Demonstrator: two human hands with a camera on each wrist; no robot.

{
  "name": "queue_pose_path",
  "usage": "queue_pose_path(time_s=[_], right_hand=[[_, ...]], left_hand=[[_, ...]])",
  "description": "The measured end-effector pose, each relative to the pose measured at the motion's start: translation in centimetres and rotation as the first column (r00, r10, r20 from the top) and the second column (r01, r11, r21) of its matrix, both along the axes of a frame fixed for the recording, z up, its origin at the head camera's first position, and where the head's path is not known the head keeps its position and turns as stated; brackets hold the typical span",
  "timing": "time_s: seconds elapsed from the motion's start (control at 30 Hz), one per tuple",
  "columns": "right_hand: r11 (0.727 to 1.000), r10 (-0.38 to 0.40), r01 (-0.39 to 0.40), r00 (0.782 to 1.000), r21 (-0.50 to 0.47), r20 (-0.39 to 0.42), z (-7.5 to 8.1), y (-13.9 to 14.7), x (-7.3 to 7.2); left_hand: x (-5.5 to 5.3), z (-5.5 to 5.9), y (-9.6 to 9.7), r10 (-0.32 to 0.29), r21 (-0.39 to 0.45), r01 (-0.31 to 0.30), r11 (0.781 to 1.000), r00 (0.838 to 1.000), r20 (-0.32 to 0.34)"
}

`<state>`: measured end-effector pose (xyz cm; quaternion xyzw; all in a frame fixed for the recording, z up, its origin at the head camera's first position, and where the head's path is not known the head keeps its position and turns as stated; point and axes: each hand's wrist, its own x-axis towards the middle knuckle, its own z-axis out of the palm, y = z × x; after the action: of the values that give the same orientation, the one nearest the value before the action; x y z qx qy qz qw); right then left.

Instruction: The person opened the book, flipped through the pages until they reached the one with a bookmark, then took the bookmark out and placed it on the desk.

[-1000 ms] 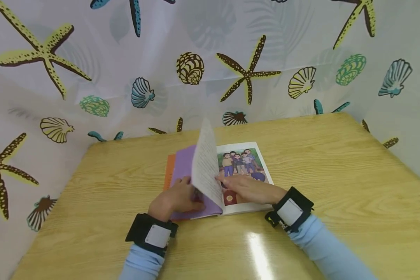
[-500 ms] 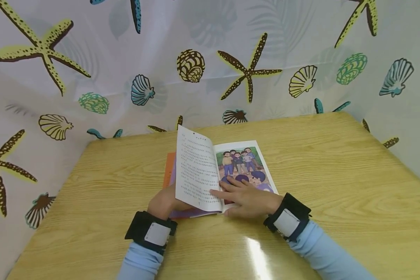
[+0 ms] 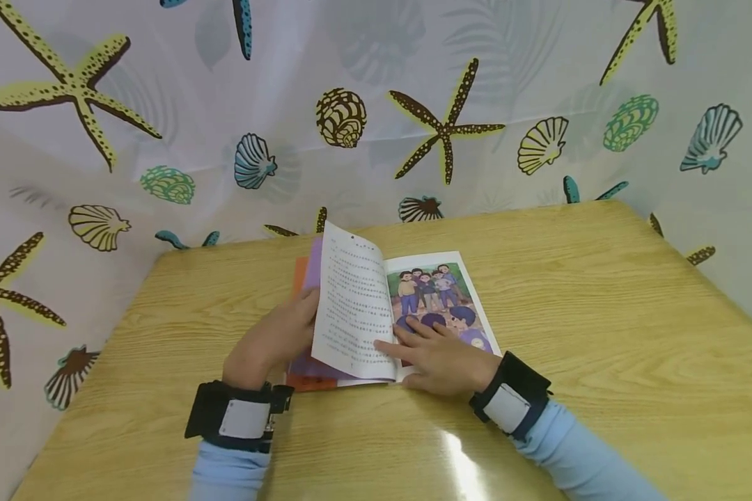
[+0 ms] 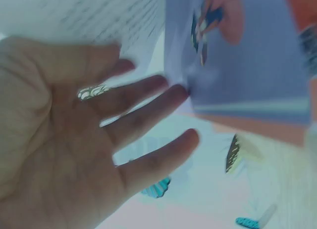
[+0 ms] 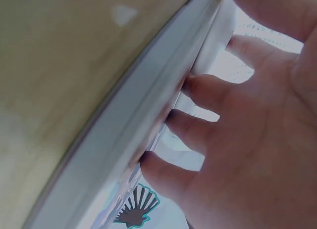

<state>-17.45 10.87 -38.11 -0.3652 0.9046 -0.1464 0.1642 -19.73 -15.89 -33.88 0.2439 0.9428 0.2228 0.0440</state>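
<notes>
An open book (image 3: 351,313) lies on the table, with a page of printed text standing partly raised on its left side. Behind that page are a purple leaf (image 3: 315,263) and an orange cover part (image 3: 307,383). My left hand (image 3: 272,341) is at the book's left side, its fingertips hidden behind the raised page. In the left wrist view the fingers of that hand (image 4: 94,125) are nearly straight, reaching to the purple leaf's edge. My right hand (image 3: 445,358) rests with spread fingers on the right page, which bears a picture (image 3: 429,285) of several children.
The wooden table (image 3: 570,292) spreads around the book on all sides. Behind it hangs a white cloth (image 3: 376,160) printed with starfish and shells. Each wrist wears a black strap (image 3: 238,415) with a white plate.
The text page swung over to the left and now stands raised. My left hand drew back leftward, and the purple leaf lifted with it. The right hand flattened onto the picture page.
</notes>
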Motion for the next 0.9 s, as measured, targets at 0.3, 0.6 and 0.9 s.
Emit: queue_pose_path(time_s=[0.3,0.6,0.9], right_hand=[[0.999,-0.010,0.012,0.999,0.035,-0.052,0.0,-0.5,0.3],[0.998,-0.003,0.010,0.992,0.062,-0.126,0.2,-0.7,0.6],[0.999,-0.003,0.008,0.991,0.038,-0.131,0.1,-0.7,0.7]], left_hand=[[0.3,1.3,0.9,0.079,-0.077,-0.094,0.993,0.979,-0.187],[0.3,-0.3,3.5,0.002,-0.232,-0.012,0.973,0.999,-0.042],[-0.3,-2.1,4.5,0.153,-0.334,-0.057,0.941,0.950,0.270]])
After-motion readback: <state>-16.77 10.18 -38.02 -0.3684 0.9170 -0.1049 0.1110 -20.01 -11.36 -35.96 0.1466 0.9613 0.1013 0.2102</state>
